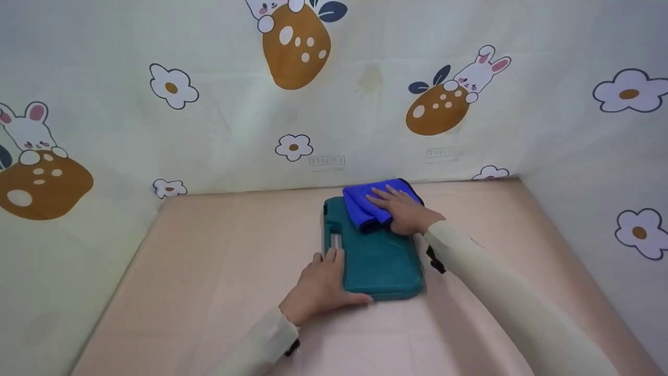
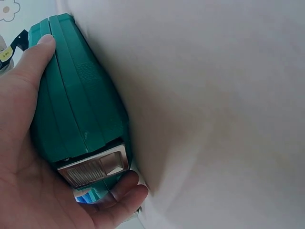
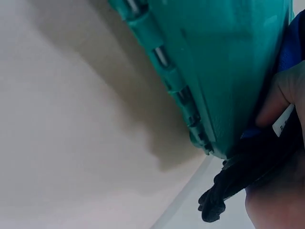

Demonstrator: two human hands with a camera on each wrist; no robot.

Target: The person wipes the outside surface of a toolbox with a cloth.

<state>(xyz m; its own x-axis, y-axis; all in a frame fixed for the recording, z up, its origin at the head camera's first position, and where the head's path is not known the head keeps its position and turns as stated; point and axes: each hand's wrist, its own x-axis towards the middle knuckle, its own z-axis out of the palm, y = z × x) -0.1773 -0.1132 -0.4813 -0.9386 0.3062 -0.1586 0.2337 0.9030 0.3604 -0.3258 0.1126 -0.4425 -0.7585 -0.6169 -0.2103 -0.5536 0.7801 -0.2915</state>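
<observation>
A green plastic tool case (image 1: 383,266) lies flat on the table, its handle slot on the left. My left hand (image 1: 318,284) grips its near left corner, thumb along the near side and fingers at the handle side. The left wrist view shows a metal latch (image 2: 97,167) between that hand's thumb and fingers. A folded blue cloth (image 1: 360,201) with dark edging covers the far part of the lid. Spread over the cloth, my right hand (image 1: 408,211) presses it with fingers extended. Hinges (image 3: 162,57) along the case's right side show in the right wrist view.
A pale pinkish cover spreads over the table (image 1: 235,250). Behind it and at both sides stand light walls (image 1: 229,141) printed with rabbits, orange fruits and flowers. A dark strap (image 1: 436,260) hangs at the right wrist.
</observation>
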